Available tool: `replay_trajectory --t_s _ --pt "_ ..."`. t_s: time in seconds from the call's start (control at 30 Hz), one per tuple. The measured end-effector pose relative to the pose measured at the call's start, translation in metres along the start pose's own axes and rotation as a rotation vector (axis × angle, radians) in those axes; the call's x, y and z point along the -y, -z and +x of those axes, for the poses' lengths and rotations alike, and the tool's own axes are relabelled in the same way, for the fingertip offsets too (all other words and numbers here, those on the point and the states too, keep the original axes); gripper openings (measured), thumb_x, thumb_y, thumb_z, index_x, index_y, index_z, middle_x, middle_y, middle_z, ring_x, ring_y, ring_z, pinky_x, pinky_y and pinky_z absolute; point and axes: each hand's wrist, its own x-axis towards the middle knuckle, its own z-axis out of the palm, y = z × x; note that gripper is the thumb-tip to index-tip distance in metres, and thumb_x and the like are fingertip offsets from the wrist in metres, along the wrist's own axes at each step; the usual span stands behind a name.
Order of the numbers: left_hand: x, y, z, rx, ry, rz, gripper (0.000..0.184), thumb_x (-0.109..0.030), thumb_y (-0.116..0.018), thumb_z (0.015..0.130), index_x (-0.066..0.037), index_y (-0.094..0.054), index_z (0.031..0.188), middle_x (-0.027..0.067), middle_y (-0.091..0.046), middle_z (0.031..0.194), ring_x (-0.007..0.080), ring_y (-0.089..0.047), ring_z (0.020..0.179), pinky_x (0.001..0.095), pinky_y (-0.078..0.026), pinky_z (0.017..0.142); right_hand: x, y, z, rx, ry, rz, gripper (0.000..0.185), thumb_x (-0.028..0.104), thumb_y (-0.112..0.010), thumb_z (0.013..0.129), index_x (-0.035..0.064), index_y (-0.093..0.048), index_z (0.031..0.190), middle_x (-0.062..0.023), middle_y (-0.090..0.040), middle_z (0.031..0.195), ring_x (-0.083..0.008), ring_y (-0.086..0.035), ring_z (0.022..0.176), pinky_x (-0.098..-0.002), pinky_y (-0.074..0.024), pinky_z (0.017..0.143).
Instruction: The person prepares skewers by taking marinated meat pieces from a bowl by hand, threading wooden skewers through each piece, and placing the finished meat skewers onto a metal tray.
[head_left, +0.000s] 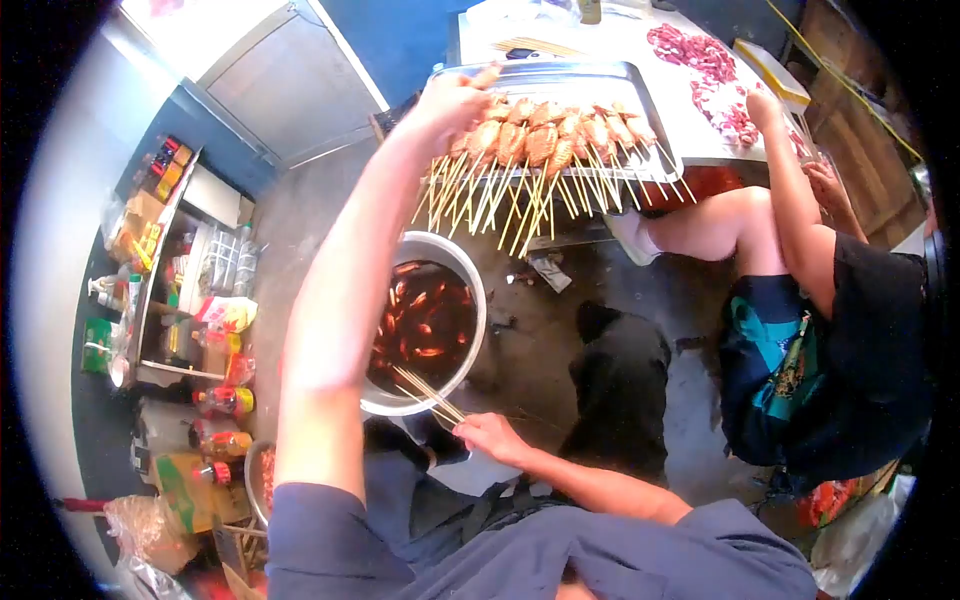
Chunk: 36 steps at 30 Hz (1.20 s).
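Observation:
My left hand [458,103] is over the left end of a metal tray [610,72], one finger stretched out and no held object visible. Skewered, browned meat pieces [541,142] lie in the tray, and their thin sticks stick out over its near edge. Lower down, my right hand [492,438] is closed round a few bare wooden skewers [428,393]. The tips of these reach over the rim of a white bucket [478,330]. Dark red liquid with meat pieces [425,320] fills the lower part of the bucket.
On the right sits another person [840,340], hands near raw red meat [700,60] on a white table [620,30]. Shelves [170,260] with bottles and packets stand at the left. A bowl [256,480] is partly hidden beside my left arm.

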Motion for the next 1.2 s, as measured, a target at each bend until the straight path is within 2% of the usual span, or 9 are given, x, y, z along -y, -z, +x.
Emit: replay_trajectory --t_s 0.17,0.23,0.43,0.57,0.67,0.73,0.83,0.93,1.2 --pt "0.007 -0.036 0.021 0.044 -0.079 0.473 0.025 -0.025 -0.061 0.074 -0.001 -0.067 0.082 0.0110 -0.066 0.076 0.0182 -0.061 0.071 0.0356 -0.048 0.063 -0.002 0.004 -0.001 -0.157 -0.038 -0.012 0.030 0.030 -0.053 0.089 0.0031 -0.064 0.084 -0.0057 -0.061 0.063 -0.0150 -0.058 0.058 -0.0327 -0.0462 0.054" --pt "0.009 -0.028 0.015 0.112 -0.168 0.317 0.035 -0.024 -0.067 0.077 -0.004 -0.064 0.106 0.0082 -0.064 0.096 0.0166 -0.059 0.084 0.0321 -0.051 0.072 0.002 0.007 -0.002 -0.216 0.031 0.014 0.027 0.028 -0.055 0.089 0.0034 -0.064 0.087 -0.0060 -0.062 0.063 -0.0144 -0.059 0.058 -0.0326 -0.0465 0.054" --pt "0.045 0.055 -0.087 -0.385 -0.321 -0.045 0.025 -0.017 -0.064 0.082 -0.002 -0.063 0.102 0.0073 -0.067 0.093 0.0140 -0.065 0.079 0.0291 -0.048 0.063 -0.004 0.007 0.001 -0.202 -0.051 0.200 0.027 0.022 -0.060 0.087 -0.0006 -0.065 0.099 -0.0026 -0.063 0.067 -0.0110 -0.058 0.059 -0.0268 -0.0465 0.057" --pt "0.166 0.081 -0.161 -0.601 -0.019 -0.036 0.010 -0.009 -0.057 0.084 -0.004 -0.062 0.090 0.0049 -0.065 0.080 0.0120 -0.061 0.067 0.0253 -0.044 0.055 0.010 0.015 -0.006 -0.178 -0.209 0.392 0.025 0.024 -0.060 0.085 0.0032 -0.066 0.098 -0.0002 -0.060 0.063 -0.0061 -0.047 0.048 -0.0208 -0.0348 0.042" --pt "0.239 0.055 -0.228 -0.238 0.388 0.249 0.019 -0.018 -0.057 0.077 -0.003 -0.066 0.083 0.0113 -0.066 0.071 0.0181 -0.064 0.068 0.0330 -0.050 0.066 0.020 0.017 -0.017 -0.173 -0.239 0.480 0.021 0.015 -0.055 0.085 0.0034 -0.062 0.100 -0.0010 -0.058 0.064 -0.0045 -0.039 0.044 -0.0198 -0.0281 0.038" --pt "0.305 0.029 -0.256 -0.117 0.309 0.632 0.022 -0.018 -0.058 0.074 -0.008 -0.068 0.090 0.0157 -0.066 0.083 0.0319 -0.065 0.085 0.0411 -0.050 0.076 0.016 0.018 -0.027 -0.174 -0.266 0.482 0.022 0.013 -0.053 0.085 0.0025 -0.061 0.102 -0.0016 -0.058 0.065 -0.0045 -0.039 0.044 -0.0197 -0.0279 0.039" --pt "0.340 0.010 -0.282 0.205 0.417 0.783 0.032 -0.029 -0.065 0.070 -0.006 -0.066 0.092 0.0179 -0.065 0.098 0.0331 -0.062 0.093 0.0422 -0.049 0.080 0.004 0.020 -0.048 -0.172 -0.288 0.447 0.023 0.013 -0.052 0.086 0.0011 -0.060 0.105 -0.0019 -0.058 0.065 -0.0046 -0.038 0.044 -0.0195 -0.0275 0.038" --pt "0.355 -0.003 -0.292 0.217 0.219 0.864 0.035 -0.032 -0.067 0.068 -0.006 -0.067 0.091 0.0184 -0.066 0.089 0.0335 -0.063 0.087 0.0426 -0.050 0.078 0.009 0.019 -0.067 -0.169 -0.348 0.466 0.021 0.015 -0.051 0.092 0.0023 -0.056 0.108 -0.0012 -0.057 0.068 -0.0031 -0.036 0.045 -0.0176 -0.0258 0.040" --pt "0.349 -0.005 -0.295 0.437 0.325 0.676 0.041 -0.036 -0.067 0.066 -0.004 -0.068 0.092 0.0196 -0.065 0.086 0.0342 -0.063 0.082 0.0408 -0.050 0.073 0.005 0.015 -0.060 -0.209 -0.266 0.376 0.024 0.015 -0.054 0.091 0.0031 -0.056 0.112 -0.0011 -0.059 0.069 -0.0046 -0.046 0.052 -0.0180 -0.0340 0.045"
